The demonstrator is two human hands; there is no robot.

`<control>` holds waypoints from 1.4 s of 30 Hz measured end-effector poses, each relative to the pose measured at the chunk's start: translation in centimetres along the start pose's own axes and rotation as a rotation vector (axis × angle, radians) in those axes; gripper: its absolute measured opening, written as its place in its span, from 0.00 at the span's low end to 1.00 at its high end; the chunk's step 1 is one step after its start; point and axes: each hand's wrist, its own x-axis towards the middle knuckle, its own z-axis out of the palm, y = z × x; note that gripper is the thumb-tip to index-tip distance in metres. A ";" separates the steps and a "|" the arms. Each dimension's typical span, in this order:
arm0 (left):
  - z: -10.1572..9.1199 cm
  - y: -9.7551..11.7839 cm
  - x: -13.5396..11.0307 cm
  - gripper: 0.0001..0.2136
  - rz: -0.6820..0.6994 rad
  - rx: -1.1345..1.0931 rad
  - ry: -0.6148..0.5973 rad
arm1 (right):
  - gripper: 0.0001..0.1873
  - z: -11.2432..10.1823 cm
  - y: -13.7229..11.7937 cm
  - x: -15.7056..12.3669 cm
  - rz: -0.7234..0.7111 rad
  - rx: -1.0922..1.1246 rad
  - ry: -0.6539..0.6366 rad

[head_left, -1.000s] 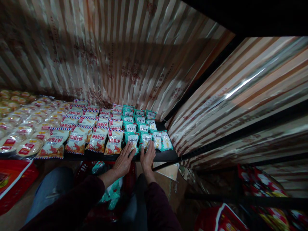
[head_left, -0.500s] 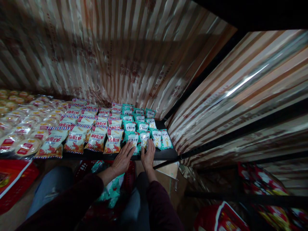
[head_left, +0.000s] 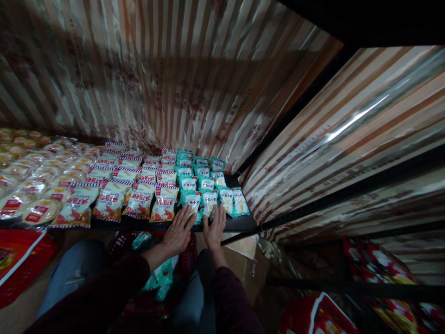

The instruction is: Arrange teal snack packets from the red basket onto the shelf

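Observation:
Several small green-and-white snack bags (head_left: 191,199) lie in rows at the right end of a black shelf (head_left: 239,224). My left hand (head_left: 178,232), fingers stretched out, rests against the lower part of a front-row bag. Beside it my right hand (head_left: 214,229) has its fingers spread over the bottom of the neighbouring green-and-white bag (head_left: 210,199). Neither hand is closed round a bag. To the left stand rows of white snack bags with red print (head_left: 140,199). More green bags (head_left: 163,278) sit in a red basket below, partly hidden by my left forearm.
Clear-wrapped round crackers (head_left: 41,211) fill the shelf's left part. A striped sheet (head_left: 181,83) hangs behind, and a black frame post (head_left: 299,102) rises at the right. Red packages lie at lower left (head_left: 21,264) and lower right (head_left: 323,315).
My right hand's fingers have spread a little and shifted slightly down on the bag. My left hand has barely moved, and the bags lie as before.

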 end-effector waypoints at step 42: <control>-3.0 -4.2 -6.7 0.31 -0.246 0.177 0.104 | 0.25 1.3 -14.5 -2.7 -0.164 0.330 -0.271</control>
